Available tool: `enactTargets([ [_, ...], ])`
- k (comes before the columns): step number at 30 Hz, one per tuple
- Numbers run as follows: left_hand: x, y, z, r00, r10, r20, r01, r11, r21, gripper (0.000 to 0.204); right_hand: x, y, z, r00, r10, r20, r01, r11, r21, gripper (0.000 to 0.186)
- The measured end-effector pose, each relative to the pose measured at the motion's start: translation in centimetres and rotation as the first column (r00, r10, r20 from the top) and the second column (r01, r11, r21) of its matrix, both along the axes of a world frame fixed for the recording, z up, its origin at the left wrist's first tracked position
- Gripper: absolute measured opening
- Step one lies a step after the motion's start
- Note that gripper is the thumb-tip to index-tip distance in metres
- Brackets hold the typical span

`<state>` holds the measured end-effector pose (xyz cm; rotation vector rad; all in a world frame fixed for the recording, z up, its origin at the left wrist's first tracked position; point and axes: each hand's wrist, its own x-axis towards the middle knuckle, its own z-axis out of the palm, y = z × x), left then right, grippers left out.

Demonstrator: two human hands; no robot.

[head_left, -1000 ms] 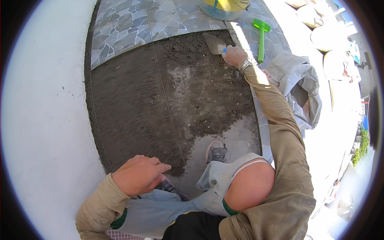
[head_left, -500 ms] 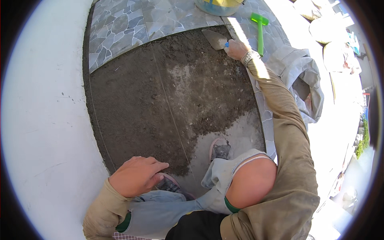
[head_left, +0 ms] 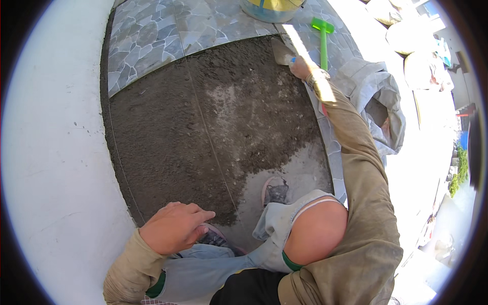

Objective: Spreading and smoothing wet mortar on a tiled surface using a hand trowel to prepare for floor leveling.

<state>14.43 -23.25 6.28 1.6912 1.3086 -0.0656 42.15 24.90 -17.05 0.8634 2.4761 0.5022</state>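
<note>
My right hand (head_left: 303, 68) is closed round the blue handle of a trowel (head_left: 281, 52). The trowel's flat metal blade lies at the far right corner of a bed of dark, damp mortar (head_left: 157, 137), beside the laid tiles. Above my left knee, near the bed's front edge, hovers my left hand (head_left: 178, 227), empty, its fingers loosely stretched and the thumb apart. A thin string (head_left: 207, 129) runs lengthwise over the mortar. Just right of my right hand lies a green mallet (head_left: 324, 40) on the tiles, partly hidden by my forearm.
Stone-patterned grey tiles (head_left: 147, 38) border the bed at the far side and right. A yellow and bluish bucket (head_left: 274, 11) stands on them. A crumpled pale sack (head_left: 358, 84) lies right of my forearm. A white wall (head_left: 61, 152) rises on the left. My shoes rest at the near edge.
The trowel blade has shifted right and turned, from over the mortar to the tile edge at the corner. My left hand stays almost in place. The whole view has slid slightly.
</note>
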Motion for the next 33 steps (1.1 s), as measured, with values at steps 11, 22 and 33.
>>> enactTargets([
  [11, 0.0, 0.0, -0.1, 1.0, -0.025, 0.008, 0.025, 1.0, 0.002, 0.035, -0.3, 0.4, -1.2, 0.947, 0.238, 0.218, -0.256, 0.965, 0.06, 0.015],
  [22, 0.3, -0.3, -0.2, 0.999, -0.041, 0.034, 0.04, 0.999, 0.029, 0.033, -0.1, 0.8, -1.4, 0.466, -0.793, -0.392, 0.319, 0.563, -0.762, 0.046],
  [33, 0.3, -0.4, -0.4, 0.999, -0.041, 0.024, 0.04, 0.999, 0.028, 0.034, -0.3, 0.8, -1.3, 0.228, -0.891, -0.393, 0.359, 0.453, -0.816, 0.052],
])
